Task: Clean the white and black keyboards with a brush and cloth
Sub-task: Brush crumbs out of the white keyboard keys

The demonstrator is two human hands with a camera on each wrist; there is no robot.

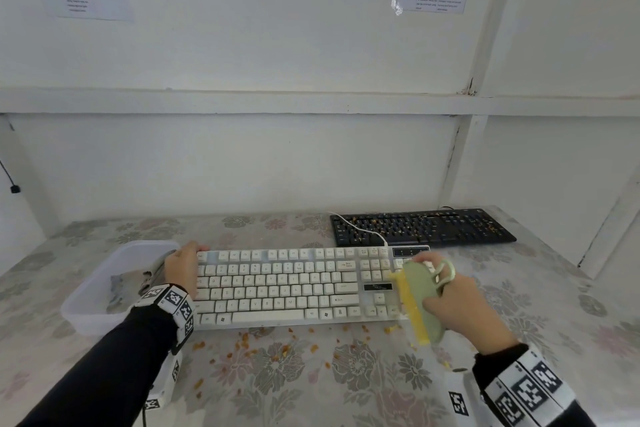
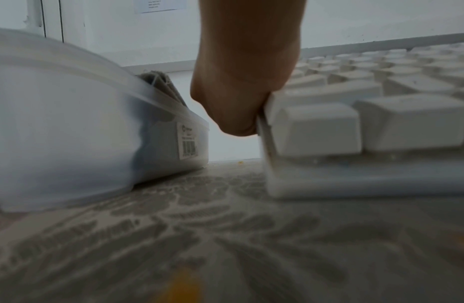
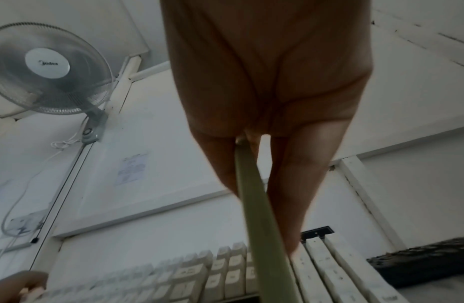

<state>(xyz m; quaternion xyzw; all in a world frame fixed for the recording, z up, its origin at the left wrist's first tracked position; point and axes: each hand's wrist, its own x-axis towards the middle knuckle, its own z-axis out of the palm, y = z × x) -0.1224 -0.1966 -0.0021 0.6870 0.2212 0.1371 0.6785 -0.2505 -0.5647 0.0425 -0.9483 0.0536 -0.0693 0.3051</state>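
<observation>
Head view: left hand (image 1: 183, 269) clasps left end of white keyboard (image 1: 277, 288), container (image 1: 104, 288) with grey cloth (image 1: 150, 276) just beyond it; right hand (image 1: 460, 302) grips green brush (image 1: 417, 291), yellow bristles over keyboard's right end; crumbs (image 1: 277, 348) nearer person; black keyboard (image 1: 420, 227) farther back

Left wrist view: fingers (image 2: 233, 102) curled on keyboard edge

Right wrist view: fingers (image 3: 295, 184) pinch brush handle

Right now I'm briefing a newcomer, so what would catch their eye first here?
Probably the orange crumbs scattered on the flowered table in front of the white keyboard. Next, the green brush in the right hand over that keyboard's right end. Behind it, the black keyboard is speckled with crumbs.
</observation>
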